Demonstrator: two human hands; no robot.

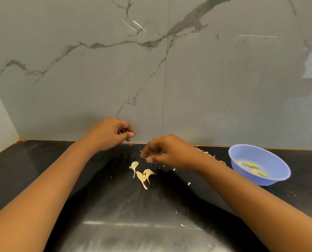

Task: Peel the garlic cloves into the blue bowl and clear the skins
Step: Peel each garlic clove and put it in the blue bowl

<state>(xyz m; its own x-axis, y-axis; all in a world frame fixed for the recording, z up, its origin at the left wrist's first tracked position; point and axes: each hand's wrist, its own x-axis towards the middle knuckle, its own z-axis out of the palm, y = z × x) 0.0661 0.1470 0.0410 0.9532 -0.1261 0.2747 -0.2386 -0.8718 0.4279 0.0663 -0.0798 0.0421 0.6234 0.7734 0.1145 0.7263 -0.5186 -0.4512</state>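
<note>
Right hand (168, 151) hovers low over the bench (115, 206), fingers curled, thumb and forefinger pinching a tiny white flake (145, 158). Left hand (113, 134) is up near the wall (97, 79), fingers curled to the thumb. A pale sliver shows at its tips; can't tell if it holds anything.

Three unpeeled cloves (141, 177) lie in a loose cluster just below and left of the right hand's fingertips, apart from them and nearer that hand than the left. Each has a plump body and a thin papery tail.

Handling, my guess: cloves are light and firm, so a pinch won't crush them. The skin is dry, brittle and tears into flakes. Best hold is across the fat body with one hand while the other takes the tail or a loose edge. Once bare they likely turn a bit slick.

Bowl (271, 180) sits well right of the right hand, with several peeled cloves (249, 164) inside. Skins (206, 152) are heaped by the wall behind the right wrist, and small flakes are scattered over the bench.
</note>
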